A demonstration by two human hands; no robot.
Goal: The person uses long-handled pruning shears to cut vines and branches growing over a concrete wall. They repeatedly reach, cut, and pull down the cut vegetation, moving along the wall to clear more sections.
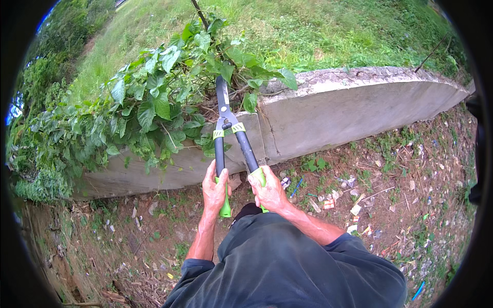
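A pair of hedge shears point(224, 109) with black shafts and green grips points away from me. My left hand point(215, 189) is closed around the left grip, and my right hand point(268, 189) around the right one. The handles stand a little apart. The blades reach into leafy vines point(154, 102) that drape over the top of a concrete wall point(312, 115); leaves hide the blade tips. A dark stem or rod point(200, 15) rises out of the foliage behind the blades.
Grass point(308, 34) grows beyond the wall. On my side, the littered ground point(369, 200) has scraps of paper, plastic and twigs. A thin rod point(430, 54) sticks up from the wall's top at the right. Dense bushes point(42, 77) stand at the far left.
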